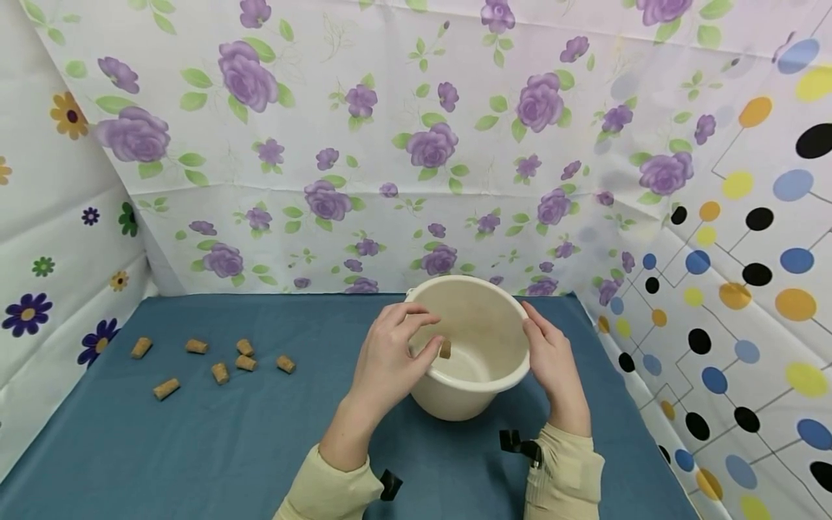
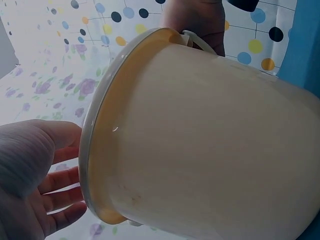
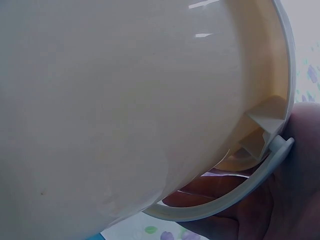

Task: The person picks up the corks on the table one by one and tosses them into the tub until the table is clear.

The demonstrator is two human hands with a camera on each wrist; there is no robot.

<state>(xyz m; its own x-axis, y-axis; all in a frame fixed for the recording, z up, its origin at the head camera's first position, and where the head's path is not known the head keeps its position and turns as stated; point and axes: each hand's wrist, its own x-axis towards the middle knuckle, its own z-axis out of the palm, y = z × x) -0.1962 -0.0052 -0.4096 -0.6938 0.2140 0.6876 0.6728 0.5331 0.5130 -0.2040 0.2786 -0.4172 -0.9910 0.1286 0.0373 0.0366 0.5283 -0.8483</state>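
A cream plastic bucket [image 1: 455, 401] with a hanging handle [image 3: 220, 205] stands tilted on the blue cloth. My left hand [image 1: 393, 354] hovers over its left rim, thumb and fingers parted with a gap between them. Just beyond the thumb tip, a cork [image 1: 445, 349] shows against the bucket's inside. In the left wrist view the left hand's fingers [image 2: 62, 195] appear loosely bent behind the rim. My right hand [image 1: 555, 365] grips the bucket's right side, thumb at the rim and fingers behind the wall, near the handle's pivot.
Several corks [image 1: 219, 373] lie scattered on the left part of the blue cloth [image 1: 214, 455]. A flowered sheet [image 1: 390, 144] hangs behind the table, and a dotted sheet [image 1: 734, 325] borders the right side.
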